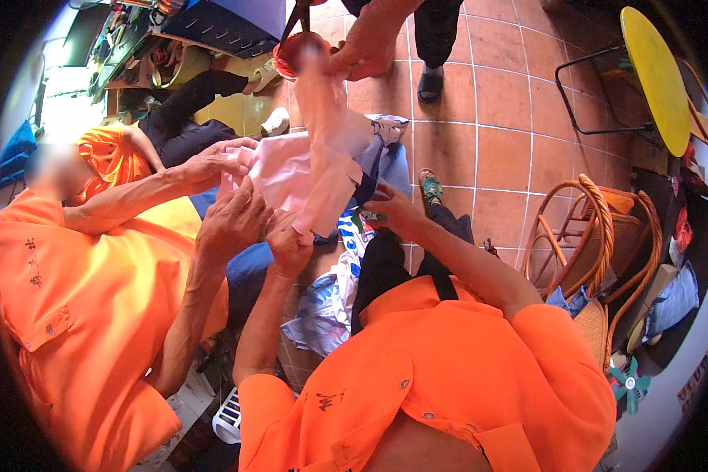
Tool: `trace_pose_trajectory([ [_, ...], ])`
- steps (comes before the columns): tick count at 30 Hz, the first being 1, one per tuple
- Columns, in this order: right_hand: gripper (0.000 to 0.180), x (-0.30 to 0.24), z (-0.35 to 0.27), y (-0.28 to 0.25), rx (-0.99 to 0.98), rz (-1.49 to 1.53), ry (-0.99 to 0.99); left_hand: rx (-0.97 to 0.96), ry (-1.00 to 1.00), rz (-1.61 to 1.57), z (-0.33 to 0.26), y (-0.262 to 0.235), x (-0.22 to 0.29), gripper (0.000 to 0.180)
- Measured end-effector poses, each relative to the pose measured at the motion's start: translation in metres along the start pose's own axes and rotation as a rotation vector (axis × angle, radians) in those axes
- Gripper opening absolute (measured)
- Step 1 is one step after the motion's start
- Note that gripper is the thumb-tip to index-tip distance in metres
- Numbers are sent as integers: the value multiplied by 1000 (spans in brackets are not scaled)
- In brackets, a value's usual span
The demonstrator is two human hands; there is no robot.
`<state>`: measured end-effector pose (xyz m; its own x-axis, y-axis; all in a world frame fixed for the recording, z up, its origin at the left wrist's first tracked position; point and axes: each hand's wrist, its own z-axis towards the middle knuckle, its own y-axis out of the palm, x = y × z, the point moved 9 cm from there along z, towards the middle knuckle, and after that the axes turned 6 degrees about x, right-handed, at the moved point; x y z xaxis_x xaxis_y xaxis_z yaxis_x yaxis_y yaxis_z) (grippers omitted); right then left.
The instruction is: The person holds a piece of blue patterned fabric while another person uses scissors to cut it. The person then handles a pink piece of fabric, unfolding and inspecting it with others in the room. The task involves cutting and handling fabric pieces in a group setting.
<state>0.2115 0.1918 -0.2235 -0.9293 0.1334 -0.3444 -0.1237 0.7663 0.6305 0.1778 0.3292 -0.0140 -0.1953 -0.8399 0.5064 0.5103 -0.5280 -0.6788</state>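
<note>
A pale pink cloth (pixel 279 169) is stretched out in front of me. My left hand (pixel 289 245) is closed on its lower edge, beside a pinkish strip hanging down from above. At the right side of the bundle, my right hand (pixel 400 212) has its fingers apart, close to a dark blue and light blue cloth (pixel 389 161). I cannot make out whether they touch it. Two hands of a co-worker in orange, the upper hand (pixel 220 161) and the lower hand (pixel 234 212), pinch the pink cloth's left end. Another person's hand (pixel 370 49) reaches in at the top.
A white and blue plastic bag (pixel 322 311) lies below the cloth. Rattan chairs (pixel 590 236) stand at right, with a round yellow table top (pixel 654 79) beyond on the tiled floor (pixel 503 118). A dark blue drawer cabinet (pixel 228 27) is at the far left. Another orange-clad person (pixel 114 157) sits left.
</note>
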Motion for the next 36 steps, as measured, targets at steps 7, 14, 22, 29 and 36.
trace_pose_trajectory([
  [7,23,-2,8,-11,200,-73,22,4,-65,-17,-3,-10,-3,7],
  [14,17,-73,-4,-50,260,-396,-483,-3,-74,-6,-3,-12,0,7],
  [22,20,-133,-19,-2,98,-346,-522,26,-55,28,-6,-14,-2,12],
  [29,21,-143,-6,5,63,-357,-434,37,-38,18,-2,-13,0,15],
  [36,23,-183,7,-21,120,-264,-556,44,-58,28,-3,-9,-5,16],
])
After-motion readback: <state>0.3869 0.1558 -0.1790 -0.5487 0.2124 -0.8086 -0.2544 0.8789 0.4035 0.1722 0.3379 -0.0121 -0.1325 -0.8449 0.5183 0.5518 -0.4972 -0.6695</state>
